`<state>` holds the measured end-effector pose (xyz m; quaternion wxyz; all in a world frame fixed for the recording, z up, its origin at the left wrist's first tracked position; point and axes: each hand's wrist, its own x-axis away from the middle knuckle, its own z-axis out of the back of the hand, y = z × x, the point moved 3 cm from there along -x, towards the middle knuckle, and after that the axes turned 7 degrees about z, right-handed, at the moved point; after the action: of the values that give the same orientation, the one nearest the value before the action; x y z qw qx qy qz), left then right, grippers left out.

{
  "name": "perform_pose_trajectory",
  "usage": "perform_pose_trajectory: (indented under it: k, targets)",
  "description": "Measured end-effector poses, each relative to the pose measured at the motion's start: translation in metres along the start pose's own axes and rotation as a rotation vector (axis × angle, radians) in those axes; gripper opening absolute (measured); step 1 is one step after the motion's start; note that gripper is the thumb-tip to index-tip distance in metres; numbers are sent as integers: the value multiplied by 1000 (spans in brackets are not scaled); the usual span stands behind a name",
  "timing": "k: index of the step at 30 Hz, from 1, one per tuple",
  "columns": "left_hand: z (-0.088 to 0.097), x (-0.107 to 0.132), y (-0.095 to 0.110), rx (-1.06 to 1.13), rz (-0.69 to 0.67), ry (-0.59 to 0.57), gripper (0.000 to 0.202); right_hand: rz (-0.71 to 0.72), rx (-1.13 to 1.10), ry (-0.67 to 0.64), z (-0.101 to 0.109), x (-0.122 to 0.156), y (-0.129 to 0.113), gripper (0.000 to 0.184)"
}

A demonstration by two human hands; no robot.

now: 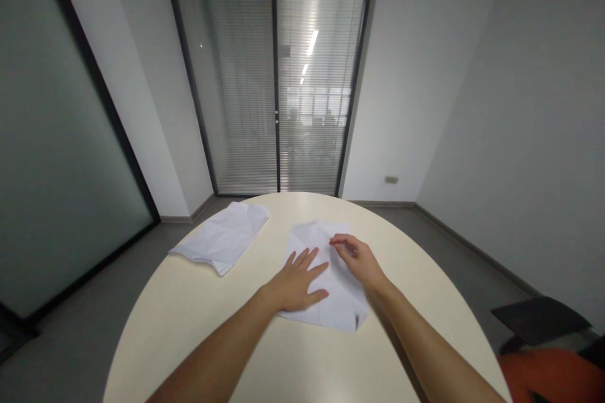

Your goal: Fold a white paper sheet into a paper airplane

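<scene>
A creased sheet of white paper (338,289) lies on the round cream table in front of me. My left hand (299,282) rests flat on its left part, fingers spread, and hides some of the sheet. Over the upper right part of the same paper is my right hand (355,257), loosely curled, thumb and fingers a little apart, with nothing visible in it. The sheet's lower right corner curls up slightly. Farther left on the table lies a stack of creased white paper (227,234), apart from both hands.
The round table (189,327) has its curved edge around the work. At the lower right stand an orange chair seat (551,374) and a black chair part (541,318). Behind the table are glazed panels with blinds (231,88); a frosted glass panel (57,157) stands on the left.
</scene>
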<state>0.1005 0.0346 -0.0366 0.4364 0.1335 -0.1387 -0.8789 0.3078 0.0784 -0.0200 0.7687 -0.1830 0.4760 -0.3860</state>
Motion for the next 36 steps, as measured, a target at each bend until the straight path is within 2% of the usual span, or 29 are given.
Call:
perform_pose_trajectory:
  k: [3,5,7,12,15,18,24,27,29,33,36]
  targets:
    - [1,1,1,-16,4,-14,66,-25,272,-100,0,5,9,25]
    - [2,1,3,-29,2,-27,67,-47,378,-182,-2,8,15,31]
    - [5,2,6,-37,-13,-42,69,-47,427,-221,-4,11,18,40]
    - [17,3,20,-13,-150,8,57,-101,570,-183,-3,12,24,49]
    - [22,3,27,15,-218,26,53,-123,606,-276,-4,14,27,49]
    - [19,3,27,22,-236,14,58,-108,572,-347,-6,16,26,46]
    - [6,0,12,-41,-132,-69,74,23,519,-365,-10,11,11,44]
    - [5,-1,2,-82,-57,-43,73,72,480,-387,-13,10,5,45]
    - [7,-3,-4,-125,-4,21,67,78,469,-397,-14,10,2,45]
    - [14,-7,-14,-219,123,175,40,76,430,-433,-14,12,-4,48]
    - [15,-9,-20,-223,181,182,34,68,405,-522,-14,14,-8,56]
